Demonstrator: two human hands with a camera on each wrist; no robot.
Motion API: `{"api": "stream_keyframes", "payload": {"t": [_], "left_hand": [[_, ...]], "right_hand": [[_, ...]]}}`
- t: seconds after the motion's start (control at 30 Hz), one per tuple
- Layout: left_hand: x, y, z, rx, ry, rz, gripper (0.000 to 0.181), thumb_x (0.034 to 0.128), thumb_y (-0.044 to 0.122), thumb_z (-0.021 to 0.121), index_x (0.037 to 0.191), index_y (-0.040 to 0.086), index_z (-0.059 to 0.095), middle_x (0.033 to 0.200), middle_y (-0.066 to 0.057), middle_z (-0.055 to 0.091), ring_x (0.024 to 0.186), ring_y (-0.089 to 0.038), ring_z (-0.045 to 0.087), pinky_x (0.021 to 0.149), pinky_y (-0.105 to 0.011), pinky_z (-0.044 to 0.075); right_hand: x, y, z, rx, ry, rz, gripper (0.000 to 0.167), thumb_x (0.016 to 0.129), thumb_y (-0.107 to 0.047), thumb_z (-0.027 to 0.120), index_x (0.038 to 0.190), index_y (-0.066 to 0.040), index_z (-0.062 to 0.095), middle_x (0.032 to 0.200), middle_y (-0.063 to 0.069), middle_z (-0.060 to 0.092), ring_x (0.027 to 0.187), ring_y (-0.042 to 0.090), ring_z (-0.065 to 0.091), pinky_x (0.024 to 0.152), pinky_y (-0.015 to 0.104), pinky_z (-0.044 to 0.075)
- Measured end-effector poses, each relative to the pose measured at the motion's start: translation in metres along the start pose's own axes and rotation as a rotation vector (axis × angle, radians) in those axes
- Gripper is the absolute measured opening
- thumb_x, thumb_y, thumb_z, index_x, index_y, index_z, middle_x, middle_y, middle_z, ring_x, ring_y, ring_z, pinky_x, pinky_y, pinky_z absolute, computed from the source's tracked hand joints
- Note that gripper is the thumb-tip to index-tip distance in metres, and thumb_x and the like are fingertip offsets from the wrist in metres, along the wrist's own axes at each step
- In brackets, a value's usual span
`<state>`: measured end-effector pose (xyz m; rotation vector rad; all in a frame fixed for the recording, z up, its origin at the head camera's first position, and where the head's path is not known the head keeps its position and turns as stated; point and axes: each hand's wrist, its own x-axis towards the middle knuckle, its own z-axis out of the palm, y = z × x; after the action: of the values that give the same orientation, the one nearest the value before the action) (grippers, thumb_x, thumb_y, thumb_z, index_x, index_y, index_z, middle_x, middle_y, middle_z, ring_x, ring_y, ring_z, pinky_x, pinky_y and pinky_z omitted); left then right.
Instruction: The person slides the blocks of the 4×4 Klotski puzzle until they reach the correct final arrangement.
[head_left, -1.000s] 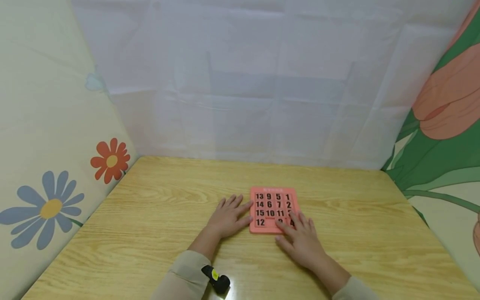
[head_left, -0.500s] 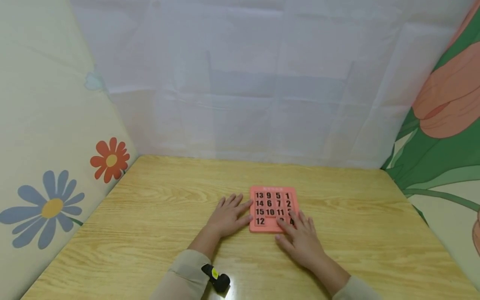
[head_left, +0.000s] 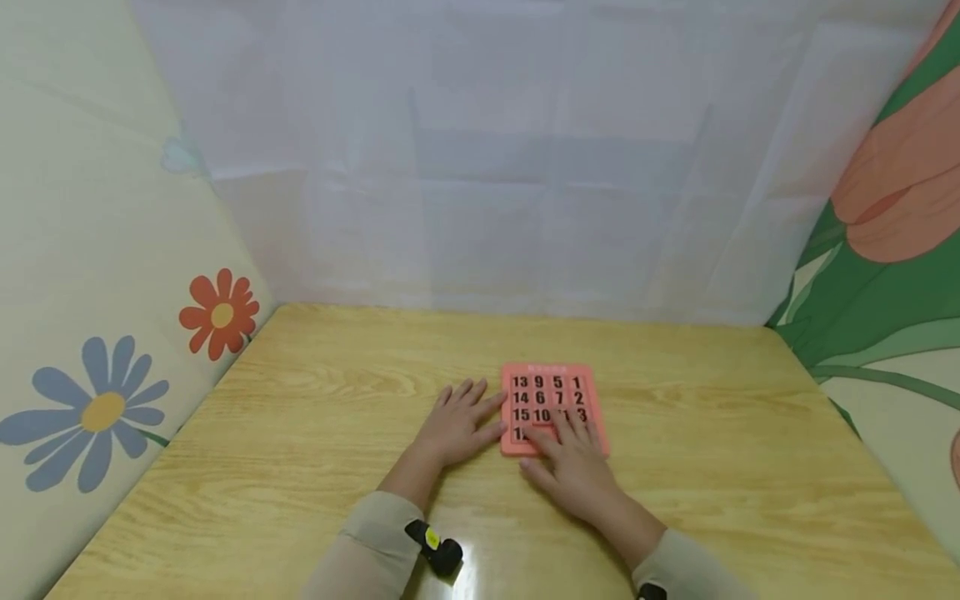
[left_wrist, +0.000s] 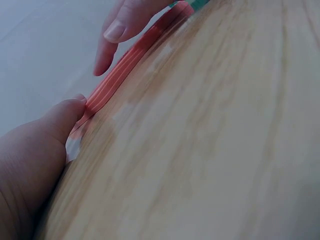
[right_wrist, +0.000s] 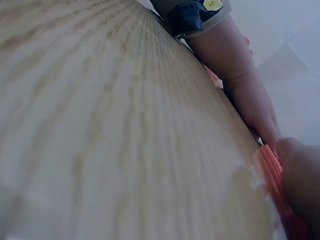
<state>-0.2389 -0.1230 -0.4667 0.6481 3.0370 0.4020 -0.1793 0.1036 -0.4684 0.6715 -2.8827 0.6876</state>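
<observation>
A pink number slide puzzle (head_left: pixel 548 392) with black digits lies flat on the table. Against its left edge rests my left hand (head_left: pixel 452 427), fingers spread, thumb and index finger touching the frame. My right hand (head_left: pixel 576 473) reaches over the lower part of the board, its index fingertip at the 12 tile in the bottom-left corner. The other right fingers cover the 11 tile and much of the bottom row. In the left wrist view the left thumb (left_wrist: pixel 62 116) meets the puzzle's side. The right wrist view shows the puzzle's near edge (right_wrist: pixel 271 172) close to the right hand.
The wood-grain table (head_left: pixel 337 367) extends around the puzzle. A white sheet (head_left: pixel 487 225) hangs behind it, with flower-printed cloth at left and right. A black wrist camera (head_left: pixel 442 554) is strapped to the left sleeve.
My right hand has shifted left across the bottom row, from the tile right of the gap to the 12 tile, baring the 3. My left hand stays at the puzzle's left edge.
</observation>
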Motion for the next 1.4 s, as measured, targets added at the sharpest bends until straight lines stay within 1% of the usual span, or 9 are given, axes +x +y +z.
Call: {"api": "stream_keyframes", "payload": {"t": [0.13,0.23,0.43,0.67,0.87,1.03,1.2,1.4], "left_hand": [[0.002,0.001,-0.003,0.001,0.004,0.001,0.06,0.0997,0.058,0.039,0.153,0.03,0.036,0.162,-0.011,0.024,0.152,-0.035,0.017,0.124,-0.056,0.009],[0.003,0.002,-0.005,0.0,0.003,-0.003,0.06,0.0996,0.059,0.039,0.153,0.03,0.035,0.163,-0.01,0.023,0.152,-0.034,0.016,0.124,-0.056,0.008],[0.004,0.003,-0.007,0.001,0.003,-0.012,0.06,0.0996,0.059,0.038,0.153,0.031,0.035,0.163,-0.009,0.023,0.152,-0.033,0.016,0.124,-0.055,0.008],[0.003,0.004,-0.007,0.007,-0.014,-0.015,0.06,0.0998,0.059,0.038,0.153,0.031,0.034,0.163,-0.009,0.022,0.152,-0.033,0.015,0.124,-0.054,0.006],[0.001,0.004,-0.005,0.003,-0.02,-0.022,0.06,0.0997,0.058,0.039,0.153,0.03,0.035,0.163,-0.008,0.023,0.152,-0.033,0.015,0.125,-0.054,0.007],[0.0,0.004,-0.005,-0.009,-0.018,-0.024,0.06,0.0997,0.058,0.04,0.152,0.03,0.036,0.163,-0.009,0.024,0.152,-0.033,0.016,0.125,-0.054,0.007],[-0.001,0.003,-0.003,-0.017,-0.022,-0.025,0.06,0.0996,0.058,0.04,0.153,0.03,0.035,0.163,-0.009,0.023,0.153,-0.032,0.015,0.125,-0.054,0.006],[-0.001,0.004,-0.003,-0.018,-0.022,-0.022,0.06,0.0998,0.057,0.04,0.153,0.03,0.035,0.163,-0.009,0.023,0.152,-0.033,0.015,0.125,-0.054,0.006]], "right_hand": [[0.005,-0.004,0.001,-0.015,-0.022,-0.004,0.052,0.097,-0.051,0.05,0.144,-0.028,0.051,0.162,0.017,0.023,0.151,0.044,0.008,0.12,0.065,0.007],[0.007,-0.006,0.0,-0.024,-0.03,-0.002,0.052,0.097,-0.051,0.05,0.144,-0.029,0.051,0.162,0.017,0.021,0.151,0.045,0.006,0.12,0.065,0.006],[0.008,-0.005,-0.004,-0.035,-0.028,0.005,0.05,0.097,-0.051,0.05,0.143,-0.029,0.052,0.161,0.017,0.025,0.15,0.045,0.01,0.12,0.065,0.005],[0.004,0.001,-0.006,-0.036,-0.044,0.033,0.051,0.097,-0.052,0.051,0.142,-0.029,0.053,0.162,0.015,0.024,0.15,0.044,0.012,0.12,0.064,0.006],[-0.001,0.007,-0.008,-0.036,-0.049,0.066,0.05,0.097,-0.052,0.051,0.141,-0.03,0.054,0.162,0.015,0.024,0.151,0.042,0.012,0.12,0.064,0.004],[-0.004,0.011,-0.009,-0.03,-0.05,0.076,0.049,0.097,-0.051,0.051,0.141,-0.031,0.054,0.163,0.015,0.021,0.151,0.042,0.009,0.12,0.065,0.003],[-0.006,0.014,-0.008,-0.04,-0.051,0.081,0.047,0.097,-0.051,0.051,0.14,-0.031,0.055,0.163,0.014,0.023,0.151,0.042,0.01,0.12,0.065,0.003],[-0.006,0.014,-0.008,-0.019,-0.049,0.082,0.05,0.097,-0.05,0.052,0.142,-0.029,0.053,0.162,0.015,0.023,0.151,0.042,0.011,0.12,0.066,0.004]]}}
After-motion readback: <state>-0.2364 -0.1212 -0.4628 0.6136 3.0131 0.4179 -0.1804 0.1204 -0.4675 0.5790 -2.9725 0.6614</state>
